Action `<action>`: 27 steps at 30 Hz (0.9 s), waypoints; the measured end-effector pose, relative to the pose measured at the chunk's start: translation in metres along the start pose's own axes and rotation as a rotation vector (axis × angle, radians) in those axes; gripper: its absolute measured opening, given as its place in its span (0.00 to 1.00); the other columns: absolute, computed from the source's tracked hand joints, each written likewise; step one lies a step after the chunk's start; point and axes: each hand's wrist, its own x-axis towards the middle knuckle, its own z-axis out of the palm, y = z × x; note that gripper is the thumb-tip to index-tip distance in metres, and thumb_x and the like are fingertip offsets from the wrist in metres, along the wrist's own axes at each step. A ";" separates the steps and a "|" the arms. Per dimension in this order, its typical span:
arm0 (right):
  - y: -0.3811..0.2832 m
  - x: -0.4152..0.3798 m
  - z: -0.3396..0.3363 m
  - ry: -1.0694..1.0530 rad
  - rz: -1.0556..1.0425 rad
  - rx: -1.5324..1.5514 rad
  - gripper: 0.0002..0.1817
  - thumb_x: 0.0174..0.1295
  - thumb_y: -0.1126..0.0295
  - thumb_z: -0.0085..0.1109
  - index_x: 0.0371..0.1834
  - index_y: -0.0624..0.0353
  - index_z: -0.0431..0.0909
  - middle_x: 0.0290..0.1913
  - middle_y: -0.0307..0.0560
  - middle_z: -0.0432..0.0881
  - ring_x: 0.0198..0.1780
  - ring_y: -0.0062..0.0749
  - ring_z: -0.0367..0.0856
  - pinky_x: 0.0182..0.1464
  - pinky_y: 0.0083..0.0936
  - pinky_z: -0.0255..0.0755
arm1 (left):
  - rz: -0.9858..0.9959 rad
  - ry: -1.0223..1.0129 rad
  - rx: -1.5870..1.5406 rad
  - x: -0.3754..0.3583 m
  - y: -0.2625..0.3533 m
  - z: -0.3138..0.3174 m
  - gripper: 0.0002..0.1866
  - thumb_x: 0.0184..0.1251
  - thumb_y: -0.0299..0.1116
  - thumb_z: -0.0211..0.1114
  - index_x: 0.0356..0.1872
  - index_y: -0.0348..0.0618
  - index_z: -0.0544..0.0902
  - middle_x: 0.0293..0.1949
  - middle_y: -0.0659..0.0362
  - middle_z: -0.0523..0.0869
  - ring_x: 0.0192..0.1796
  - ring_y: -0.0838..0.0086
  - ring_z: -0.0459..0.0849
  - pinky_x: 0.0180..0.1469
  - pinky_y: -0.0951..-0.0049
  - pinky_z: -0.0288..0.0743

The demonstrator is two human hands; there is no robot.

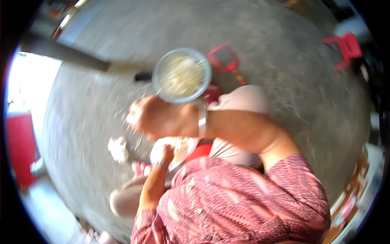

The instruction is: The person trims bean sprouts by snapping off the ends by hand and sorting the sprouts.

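My right hand (pixel 148 118) stretches across to the left, just below a light-blue basket (pixel 207 75). It is smeared by motion, and I cannot make out its fingers or anything in them. Pale thin strands, like bean sprouts (pixel 182 76), fill much of the basket. My left hand (pixel 167 154) is at a white bowl (pixel 156 152) by my lap, its fingers drawn together; what they hold is hidden. More pale strands (pixel 180 145) lie in this bowl, partly covered by my right forearm. Loose strands are scattered on the floor left of my right hand.
A crumpled white plastic bag (pixel 118 149) lies on the grey floor (pixel 280 49) at the left. Beyond the basket is a red-framed paddle-like thing (pixel 224 59). A red plastic stool (pixel 347 49) stands far right, and a post (pixel 73 53) rises at upper left.
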 end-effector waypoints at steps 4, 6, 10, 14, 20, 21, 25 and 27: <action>0.006 -0.008 0.004 0.097 0.017 -0.101 0.08 0.44 0.73 0.59 0.30 0.60 0.75 0.31 0.49 0.77 0.33 0.40 0.80 0.36 0.33 0.78 | -0.496 0.306 -0.815 -0.019 0.026 -0.146 0.05 0.55 0.29 0.58 0.29 0.38 0.76 0.34 0.40 0.80 0.40 0.41 0.78 0.42 0.51 0.74; 0.008 -0.007 0.004 0.076 -0.010 -0.151 0.09 0.45 0.73 0.61 0.31 0.61 0.77 0.32 0.53 0.80 0.32 0.42 0.84 0.34 0.32 0.80 | -0.541 0.326 -0.824 -0.021 0.025 -0.140 0.06 0.55 0.29 0.59 0.29 0.38 0.76 0.31 0.39 0.81 0.39 0.40 0.79 0.40 0.48 0.73; 0.012 0.005 0.033 0.009 -0.066 -0.193 0.07 0.47 0.75 0.59 0.31 0.61 0.76 0.31 0.52 0.80 0.32 0.43 0.85 0.34 0.32 0.80 | -0.466 0.273 -1.014 -0.027 0.020 -0.127 0.10 0.57 0.33 0.62 0.31 0.35 0.75 0.25 0.39 0.79 0.34 0.43 0.80 0.34 0.54 0.72; 0.007 0.010 0.050 -0.070 -0.083 -0.182 0.07 0.48 0.75 0.58 0.31 0.61 0.76 0.32 0.51 0.80 0.33 0.42 0.85 0.34 0.33 0.80 | -0.466 0.265 -1.059 -0.039 0.023 -0.136 0.11 0.58 0.33 0.62 0.33 0.33 0.75 0.24 0.41 0.79 0.29 0.49 0.79 0.33 0.58 0.70; 0.010 0.023 0.071 -0.087 -0.118 -0.092 0.02 0.52 0.75 0.56 0.27 0.58 0.73 0.29 0.50 0.77 0.30 0.45 0.82 0.32 0.35 0.78 | -0.408 0.550 -1.088 -0.048 0.025 -0.125 0.09 0.54 0.24 0.64 0.36 0.32 0.76 0.39 0.47 0.78 0.41 0.55 0.79 0.43 0.66 0.72; 0.009 0.025 0.074 -0.090 -0.115 -0.086 0.02 0.53 0.75 0.56 0.27 0.58 0.73 0.29 0.50 0.78 0.30 0.45 0.82 0.32 0.35 0.78 | -0.438 0.538 -1.097 -0.050 0.025 -0.127 0.09 0.53 0.24 0.64 0.35 0.33 0.76 0.39 0.47 0.78 0.41 0.54 0.79 0.43 0.65 0.73; 0.004 0.030 0.075 -0.126 -0.122 -0.086 0.03 0.54 0.73 0.59 0.29 0.58 0.75 0.29 0.48 0.78 0.31 0.42 0.82 0.32 0.32 0.78 | -0.552 0.531 -1.115 -0.047 0.033 -0.134 0.09 0.51 0.24 0.64 0.35 0.36 0.78 0.40 0.47 0.79 0.44 0.49 0.79 0.45 0.62 0.74; 0.002 0.033 0.076 -0.174 -0.117 -0.108 0.05 0.54 0.72 0.61 0.33 0.58 0.77 0.30 0.48 0.79 0.32 0.40 0.83 0.33 0.30 0.79 | -0.548 0.476 -1.071 -0.045 0.033 -0.130 0.09 0.50 0.25 0.63 0.34 0.37 0.80 0.38 0.45 0.81 0.44 0.48 0.81 0.45 0.61 0.75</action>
